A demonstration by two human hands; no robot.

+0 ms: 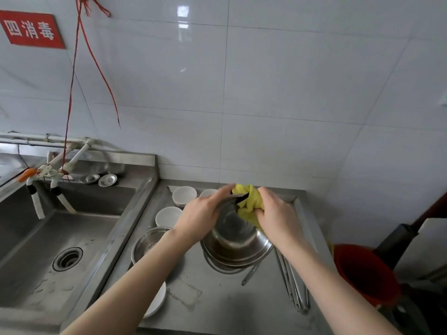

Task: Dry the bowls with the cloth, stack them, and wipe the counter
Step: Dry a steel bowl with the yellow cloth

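My left hand point(202, 213) grips the rim of a steel bowl point(231, 226), tilted and held above a stack of wider steel bowls point(238, 258) on the steel counter point(212, 298). My right hand point(278, 213) presses a yellow cloth point(250, 201) against the held bowl's rim and inside. Another steel bowl point(147, 243) sits to the left, partly under my left forearm. White bowls stand behind: one at the back point(184, 195), one nearer point(168, 216), one half hidden by my left hand point(207, 192). A white dish point(156, 303) shows under my left arm.
A deep steel sink point(60, 250) with a drain lies left of the counter, taps point(48, 175) above it. Metal tongs point(294, 286) and a ladle handle point(251, 274) lie on the counter's right side. A red bucket point(362, 274) stands right of the counter. Tiled wall behind.
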